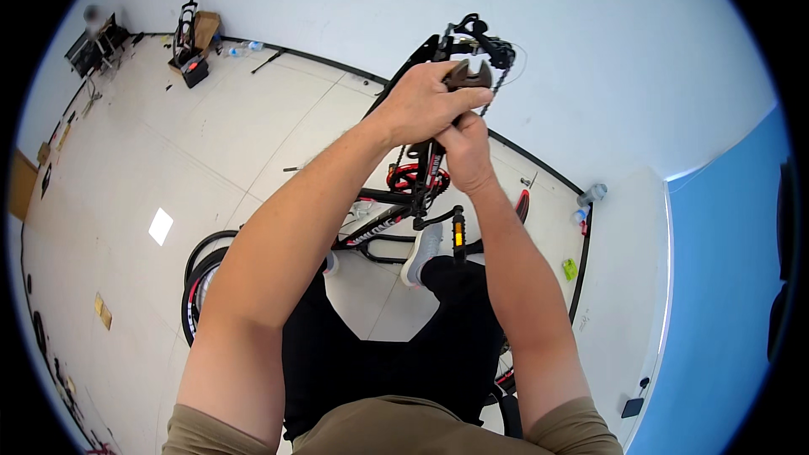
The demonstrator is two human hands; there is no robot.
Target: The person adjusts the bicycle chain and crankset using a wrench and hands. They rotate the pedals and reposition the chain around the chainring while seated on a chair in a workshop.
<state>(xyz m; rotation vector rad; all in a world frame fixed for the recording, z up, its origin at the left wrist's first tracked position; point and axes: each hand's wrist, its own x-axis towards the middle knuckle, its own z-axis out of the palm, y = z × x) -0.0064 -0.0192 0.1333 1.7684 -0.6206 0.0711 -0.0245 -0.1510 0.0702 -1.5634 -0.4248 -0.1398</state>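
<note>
A dark adjustable wrench (469, 76) points its jaws away from me, in front of the raised end of a black and red bicycle frame (379, 226). My left hand (419, 101) is closed round the wrench, its thumb lying across just below the jaws. Just below, my right hand (466, 152) is closed where the handle runs; the handle itself is hidden by my fingers. Beyond the jaws sit a derailleur (497, 52) and a hanging chain. A red chainring (406, 177) and a pedal (458, 234) with a yellow reflector show below my hands.
My grey shoe (424, 254) stands beside the frame on pale tiles. A wheel (195, 286) lies left of my left arm. Bottles (592, 195) and a green packet (570, 269) lie along the right wall. A bicycle fork (184, 29) and black box (195, 72) stand far left.
</note>
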